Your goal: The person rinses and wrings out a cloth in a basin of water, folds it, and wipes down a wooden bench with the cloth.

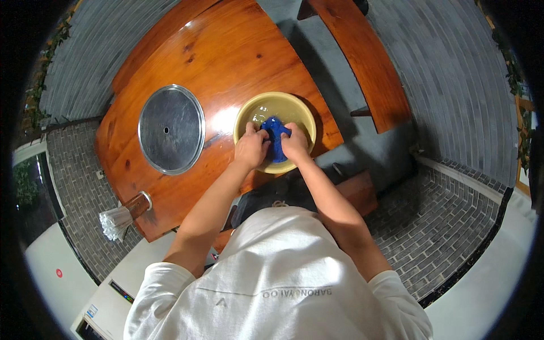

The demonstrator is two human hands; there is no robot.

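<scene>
A yellow basin with water in it stands on the wooden table near its right front edge. Over the basin, a wet-looking blue cloth hangs bunched between my two hands. My left hand has its fingers curled round the cloth's left side. On the opposite side, my right hand pinches the cloth with its fingers bent inward. The lower part of the cloth reaches down inside the basin, and parts of it are hidden by my fingers.
Left of the basin, a round metal lid or plate with a central hole is set in the glossy wooden table. A holder with wrapped utensils is at the table's left corner. A wooden bench stands on the right.
</scene>
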